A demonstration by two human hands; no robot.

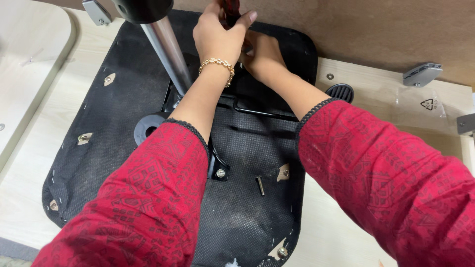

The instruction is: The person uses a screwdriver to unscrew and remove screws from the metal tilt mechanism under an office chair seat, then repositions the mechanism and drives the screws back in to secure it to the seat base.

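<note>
I logged the pale wooden tabletop [39, 148] as the largest surface, filling the left and lower right of the frame. On it lay the upturned chair seat [123, 109], black fabric underside up, spanning centre frame from the top edge to the bottom. A black metal mounting plate [257, 106] sat on the seat in the upper centre, with a chrome gas-lift column [168, 49] rising from it toward the upper left.

Both my arms, in red patterned sleeves, reached up the frame. My left hand [220, 37], with a gold bracelet [217, 63] at the wrist, was closed around a dark red tool handle [231, 12] at the top centre edge; the tool's tip was hidden. My right hand [264, 57] rested just beside it on the plate, fingers curled under; I could not tell what, if anything, they gripped.

A fitted bolt head [220, 172] showed at the plate's lower corner, centre frame. A loose bolt [260, 185] lay on the fabric just right of it.
</note>
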